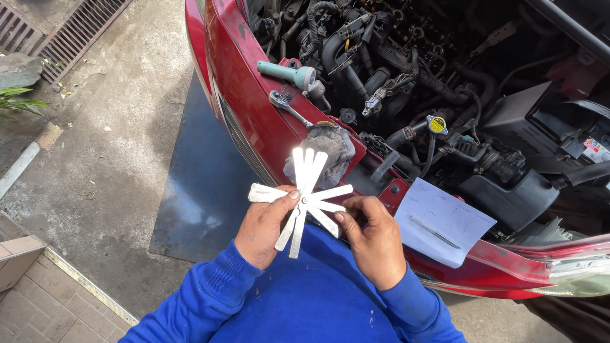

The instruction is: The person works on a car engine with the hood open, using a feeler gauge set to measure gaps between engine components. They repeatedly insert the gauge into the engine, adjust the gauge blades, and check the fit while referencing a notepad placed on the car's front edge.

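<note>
My left hand (265, 230) pinches the feeler gauge set (305, 198) at its pivot, blades fanned out like a star; my right hand (375, 238), at three o'clock of it, thumbs one blade. I judge I'm picking a blade — next, isolate it. Engine bay (438, 82) at one o'clock.

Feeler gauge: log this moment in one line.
left hand: holds feeler gauge | right hand: on fanned blades | rag, ratchet on red car front
</note>
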